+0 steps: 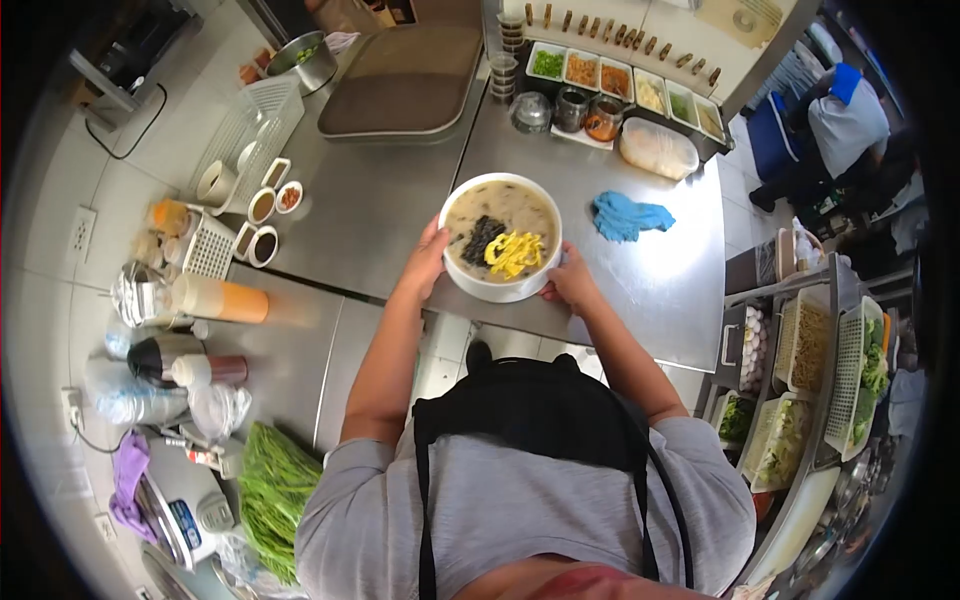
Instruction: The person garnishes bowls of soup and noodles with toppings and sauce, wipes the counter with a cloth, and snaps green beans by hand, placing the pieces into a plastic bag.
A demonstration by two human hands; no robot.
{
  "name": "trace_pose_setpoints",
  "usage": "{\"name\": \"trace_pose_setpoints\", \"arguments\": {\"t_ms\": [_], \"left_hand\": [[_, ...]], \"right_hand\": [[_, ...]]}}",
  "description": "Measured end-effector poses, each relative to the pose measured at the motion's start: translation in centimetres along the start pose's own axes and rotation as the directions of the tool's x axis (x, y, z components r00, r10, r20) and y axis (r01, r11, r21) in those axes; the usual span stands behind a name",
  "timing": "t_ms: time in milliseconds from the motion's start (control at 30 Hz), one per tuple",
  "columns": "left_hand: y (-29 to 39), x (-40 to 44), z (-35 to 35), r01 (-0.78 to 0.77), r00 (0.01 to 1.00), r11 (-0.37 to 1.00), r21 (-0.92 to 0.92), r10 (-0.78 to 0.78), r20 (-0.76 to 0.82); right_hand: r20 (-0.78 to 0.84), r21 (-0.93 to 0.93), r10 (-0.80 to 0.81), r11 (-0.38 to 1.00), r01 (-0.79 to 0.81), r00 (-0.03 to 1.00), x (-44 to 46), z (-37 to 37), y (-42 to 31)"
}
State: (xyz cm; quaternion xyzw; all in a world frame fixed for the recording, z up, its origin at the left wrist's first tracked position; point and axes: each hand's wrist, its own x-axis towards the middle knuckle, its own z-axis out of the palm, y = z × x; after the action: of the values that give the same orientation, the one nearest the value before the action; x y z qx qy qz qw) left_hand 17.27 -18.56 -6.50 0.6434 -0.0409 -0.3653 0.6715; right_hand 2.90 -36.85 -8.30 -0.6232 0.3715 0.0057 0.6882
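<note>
Both my hands grip a white bowl (497, 291) of thick, creamy soup at the front edge of the steel counter. Dark shredded seaweed (485, 240) and yellow egg strips (514, 255) lie side by side on the soup. My left hand (428, 255) is closed on the bowl's left side, and my right hand (570, 280) on its lower right side. The fingers beneath are partly hidden by the bowl. Whether its base touches the counter, I cannot tell. A crumpled blue cloth (632, 216) is on the steel to the right.
Behind the bowl stand trays of chopped toppings (615, 80), jars (571, 110) and a plastic tub (658, 148). Sauce cups (263, 246) and bottles (220, 298) line the left. Bagged greens (272, 490) sit lower left. Vegetable baskets (800, 340) are at right; another person (845, 120) stands beyond.
</note>
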Motion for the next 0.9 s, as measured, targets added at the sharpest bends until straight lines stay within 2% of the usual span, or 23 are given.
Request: {"name": "trace_pose_setpoints", "arguments": {"t_ms": [67, 100, 200, 400, 433, 533, 733, 833, 900], "left_hand": [[0.7, 0.9, -1.8, -0.055, 0.998, 0.998, -0.015, 0.055, 0.007], [0.8, 1.8, -2.9, -0.078, 0.997, 0.996, 0.04, 0.079, -0.021], [1.1, 3.8, -5.3, -0.079, 0.994, 0.996, -0.043, 0.076, -0.076], [2.3, 6.8, -8.6, -0.242, 0.965, 0.967, -0.085, 0.231, -0.122], [2.7, 6.9, -8.8, -0.231, 0.965, 0.967, -0.104, 0.215, -0.149], [2.2, 8.1, -9.8, -0.335, 0.927, 0.941, -0.042, 0.322, -0.191], [3.1, 7.6, -8.9, -0.434, 0.871, 0.9, -0.049, 0.404, -0.281], [2.1, 8.3, -9.4, -0.472, 0.817, 0.873, 0.122, 0.485, -0.313], [2.4, 8.5, -9.6, -0.447, 0.824, 0.893, 0.06, 0.437, -0.36]], "right_hand": [[0.016, 0.017, 0.006, 1.0, -0.006, 1.0, 1.3, 1.9, -0.9], [0.028, 0.027, 0.013, 1.0, -0.014, 1.0, 1.9, 2.9, -1.3], [0.014, 0.039, 0.01, 0.999, -0.01, 1.0, 4.3, 5.6, -2.3], [-0.012, -0.072, 0.028, 0.997, -0.029, 1.0, 8.5, 9.4, -4.6], [0.01, -0.084, 0.052, 0.995, -0.051, 0.999, 9.0, 9.7, -5.3], [0.057, -0.124, 0.074, 0.99, -0.066, 0.996, 10.6, 10.5, -6.9], [0.172, -0.138, 0.056, 0.99, -0.032, 0.983, 13.5, 11.7, -8.5], [0.219, -0.162, -0.009, 0.986, 0.045, 0.976, 14.9, 11.9, -8.7], [0.262, -0.16, -0.011, 0.986, 0.055, 0.965, 15.5, 12.2, -8.3]]}}
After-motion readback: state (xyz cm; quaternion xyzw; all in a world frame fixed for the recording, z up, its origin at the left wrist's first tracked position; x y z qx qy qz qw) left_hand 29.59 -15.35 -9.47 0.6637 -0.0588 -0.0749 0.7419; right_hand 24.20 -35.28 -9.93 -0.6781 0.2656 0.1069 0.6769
